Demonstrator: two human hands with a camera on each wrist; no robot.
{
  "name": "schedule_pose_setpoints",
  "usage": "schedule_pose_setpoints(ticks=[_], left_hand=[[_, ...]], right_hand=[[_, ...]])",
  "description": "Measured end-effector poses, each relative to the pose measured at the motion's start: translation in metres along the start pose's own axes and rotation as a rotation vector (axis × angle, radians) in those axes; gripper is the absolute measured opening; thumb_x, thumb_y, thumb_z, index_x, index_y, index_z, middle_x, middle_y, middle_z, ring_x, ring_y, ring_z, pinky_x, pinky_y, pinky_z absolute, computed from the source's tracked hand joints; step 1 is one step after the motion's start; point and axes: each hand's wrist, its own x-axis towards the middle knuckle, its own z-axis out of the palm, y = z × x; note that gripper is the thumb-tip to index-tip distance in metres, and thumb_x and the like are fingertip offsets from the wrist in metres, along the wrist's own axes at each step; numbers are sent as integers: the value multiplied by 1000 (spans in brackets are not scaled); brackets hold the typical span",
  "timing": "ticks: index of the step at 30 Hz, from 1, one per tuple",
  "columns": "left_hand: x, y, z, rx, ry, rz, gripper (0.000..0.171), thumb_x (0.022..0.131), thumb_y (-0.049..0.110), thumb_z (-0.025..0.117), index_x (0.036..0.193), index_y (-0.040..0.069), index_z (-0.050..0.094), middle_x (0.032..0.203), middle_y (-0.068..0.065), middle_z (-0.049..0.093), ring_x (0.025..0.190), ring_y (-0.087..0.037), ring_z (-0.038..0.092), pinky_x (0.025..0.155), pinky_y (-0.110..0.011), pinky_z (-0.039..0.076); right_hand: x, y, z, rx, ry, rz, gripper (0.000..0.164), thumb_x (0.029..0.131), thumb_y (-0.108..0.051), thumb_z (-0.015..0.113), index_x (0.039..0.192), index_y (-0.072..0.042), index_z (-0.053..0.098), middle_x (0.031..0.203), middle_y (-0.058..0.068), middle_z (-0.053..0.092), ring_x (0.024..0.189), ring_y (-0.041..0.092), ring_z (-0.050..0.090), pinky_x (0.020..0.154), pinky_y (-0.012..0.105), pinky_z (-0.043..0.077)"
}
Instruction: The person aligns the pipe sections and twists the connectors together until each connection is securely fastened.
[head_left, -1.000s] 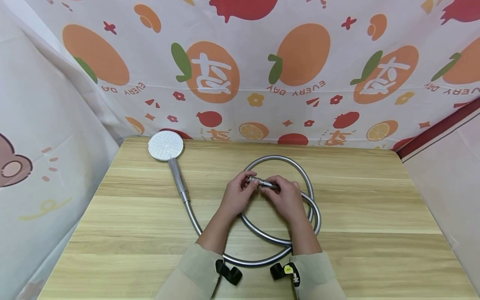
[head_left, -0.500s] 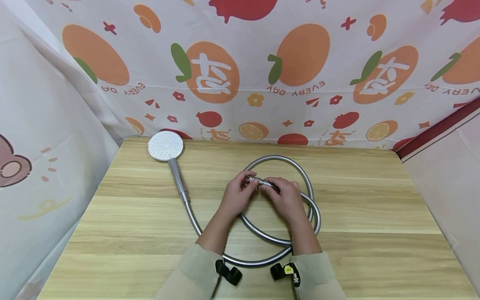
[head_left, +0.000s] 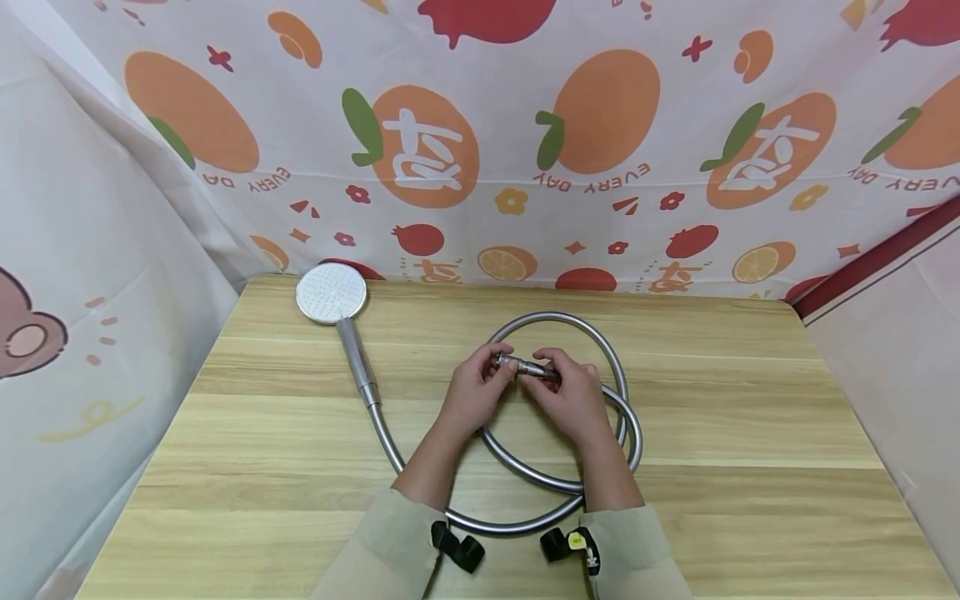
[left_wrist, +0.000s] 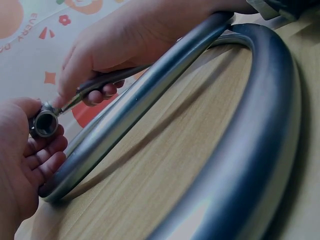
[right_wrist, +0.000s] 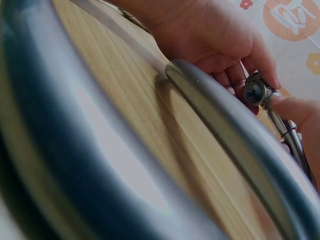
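In the head view my left hand point(head_left: 474, 390) pinches a metal hose connector point(head_left: 507, 360) between thumb and fingers. Its round open mouth faces the camera in the left wrist view point(left_wrist: 46, 124), and screw threads show inside the connector point(right_wrist: 255, 91) in the right wrist view. Just to the right, my right hand point(head_left: 573, 396) grips the hose end point(head_left: 536, 368) behind that connector, thumb below and forefinger above. The grey shower hose point(head_left: 555, 317) loops on the table around both hands. At its other end lies a shower head point(head_left: 332, 292) with a silver handle point(head_left: 354, 350).
The wooden table point(head_left: 750, 433) reaches back to a white fruit-printed curtain point(head_left: 585, 217). Hose coils point(head_left: 517, 527) pass beneath both forearms. Black wrist cameras point(head_left: 457, 546) sit at the sleeve cuffs. A pale cloth point(head_left: 97, 250) hangs on the left.
My right fingers shift slightly on the hose end, first reaching toward the connector, then drawing back. My left hand, the shower head and the coils stay where they were.
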Motion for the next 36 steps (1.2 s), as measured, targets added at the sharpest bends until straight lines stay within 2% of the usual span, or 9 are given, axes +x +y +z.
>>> schedule_pose_setpoints(ticks=[4,11,22,25,32,36], left_hand=[[0,-3,-1,5,-1,29,32,95,26,66,121,6,65,87,-4,61,75,-16,54,65,-23,46],[-1,-3,-1,9,-5,37,33,96,28,66,121,7,64,87,-3,62,76,-16,55,66,-23,48],[0,-2,0,3,2,7,33,96,27,65,121,6,64,92,-5,64,78,-15,54,67,-22,47],[-1,4,0,11,-2,-14,31,96,23,65,121,4,63,92,-6,63,78,-15,54,67,-22,46],[-13,35,-5,14,-18,-5,24,97,15,64,118,3,64,88,-7,63,76,-12,54,67,-20,47],[-15,38,-5,10,-3,3,23,96,14,64,116,3,64,87,-8,62,75,-13,53,66,-20,46]], right_hand=[[0,0,0,12,7,7,35,82,-34,80,108,-18,63,77,-7,64,68,11,56,76,33,32],[1,1,1,-3,-5,31,29,83,-38,78,103,-20,66,88,-7,71,76,13,59,77,32,32],[1,5,3,-14,39,-67,28,86,-40,74,105,-20,73,102,-3,75,93,15,70,79,33,35],[1,5,3,-17,42,-78,27,87,-40,72,107,-22,74,104,-3,75,98,15,70,79,33,36],[0,5,3,-26,60,-111,26,93,-41,65,109,-23,75,97,-4,76,93,15,70,76,33,37],[0,4,3,-29,64,-101,31,94,-44,63,113,-23,73,101,-3,75,93,15,70,76,33,37]])
